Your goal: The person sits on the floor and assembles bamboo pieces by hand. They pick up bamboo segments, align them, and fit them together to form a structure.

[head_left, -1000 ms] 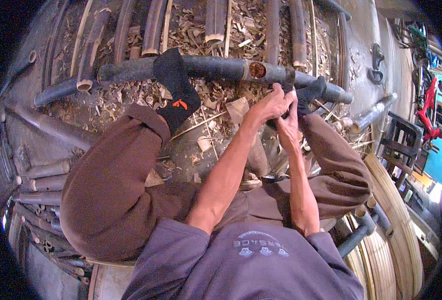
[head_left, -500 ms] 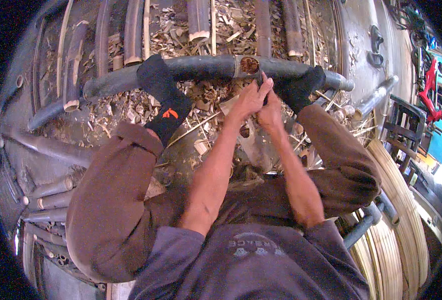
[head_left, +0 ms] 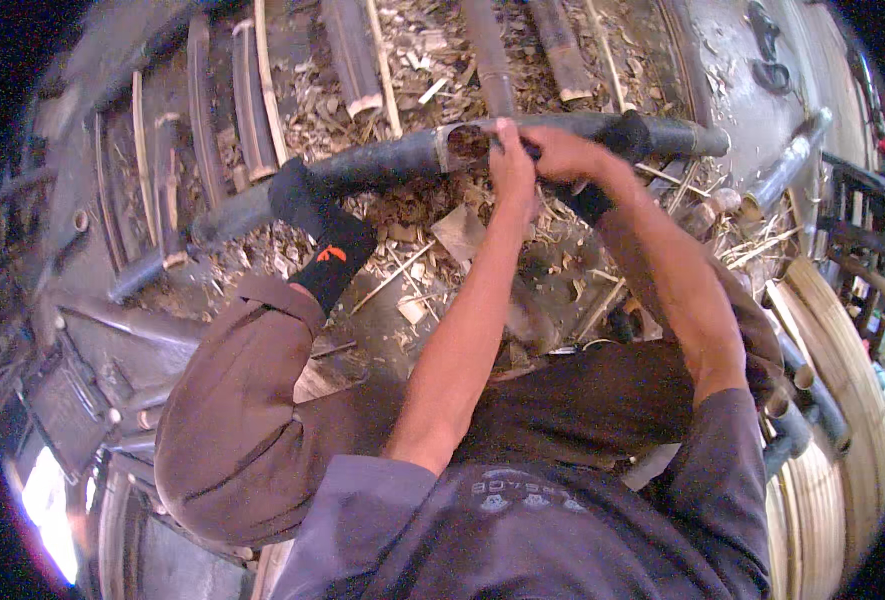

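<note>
A long dark bamboo pole (head_left: 387,160) lies crosswise beneath my two black-socked feet (head_left: 334,225). An opening (head_left: 469,147) is cut in its upper side, with brown inside. Just right of this opening, my left hand (head_left: 514,170) is closed, its thumb end reaching over the pole. Against it from the right comes my right hand (head_left: 565,157), its fingers curled around a dark tool (head_left: 531,150). Only a small part of that tool shows between the hands, so its kind and its working end are hidden.
Split and whole bamboo lengths (head_left: 350,60) lie beyond the pole. Shavings (head_left: 442,45) cover the ground around it. On the right are a bundle of pale strips (head_left: 832,400), a bamboo tube (head_left: 787,165) and a dark frame (head_left: 857,215). Sandals (head_left: 768,50) lie far right.
My right hand has moved from below the pole to the right side of my left hand, its elbow swinging outward. The view has shifted and tilted slightly.
</note>
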Action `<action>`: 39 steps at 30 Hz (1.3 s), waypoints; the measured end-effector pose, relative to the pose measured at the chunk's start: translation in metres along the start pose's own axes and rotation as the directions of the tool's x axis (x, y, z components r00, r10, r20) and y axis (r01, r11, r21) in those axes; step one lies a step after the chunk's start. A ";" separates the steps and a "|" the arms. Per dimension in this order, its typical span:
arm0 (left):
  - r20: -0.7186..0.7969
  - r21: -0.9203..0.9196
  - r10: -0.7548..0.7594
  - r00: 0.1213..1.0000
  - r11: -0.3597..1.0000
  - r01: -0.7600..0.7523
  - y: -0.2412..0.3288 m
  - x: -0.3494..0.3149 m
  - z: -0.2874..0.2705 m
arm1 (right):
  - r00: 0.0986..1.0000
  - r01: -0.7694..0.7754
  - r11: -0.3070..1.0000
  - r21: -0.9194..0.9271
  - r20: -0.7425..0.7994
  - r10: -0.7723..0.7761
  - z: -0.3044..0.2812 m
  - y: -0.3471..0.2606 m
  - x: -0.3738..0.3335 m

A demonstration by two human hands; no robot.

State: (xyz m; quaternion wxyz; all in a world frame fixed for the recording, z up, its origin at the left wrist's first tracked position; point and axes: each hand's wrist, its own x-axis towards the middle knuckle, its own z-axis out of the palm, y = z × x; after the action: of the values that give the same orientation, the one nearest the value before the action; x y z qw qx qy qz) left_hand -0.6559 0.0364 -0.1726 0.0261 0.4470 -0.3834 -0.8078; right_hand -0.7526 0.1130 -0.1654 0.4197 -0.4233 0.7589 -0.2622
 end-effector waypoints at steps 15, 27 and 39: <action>0.063 0.926 0.125 0.990 0.363 -0.105 0.035 -0.040 -0.064 | 0.861 0.246 0.620 0.745 -0.461 0.213 0.149 -0.046 0.002; 0.485 0.864 0.161 0.860 -0.241 -0.442 0.148 0.048 -0.074 | 0.627 0.647 -0.330 0.687 -0.233 0.743 0.121 -0.179 0.104; 0.174 0.922 0.672 0.720 0.146 -0.359 0.136 0.116 -0.161 | 0.521 0.072 0.928 0.366 -0.807 0.279 0.190 -0.120 0.005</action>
State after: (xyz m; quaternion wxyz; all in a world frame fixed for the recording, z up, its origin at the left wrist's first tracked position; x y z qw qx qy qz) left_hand -0.6468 -0.2005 -0.2161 0.1058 0.3282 -0.8838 -0.3161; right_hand -0.5399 0.0395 -0.1741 0.0818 -0.1123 0.8297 -0.5406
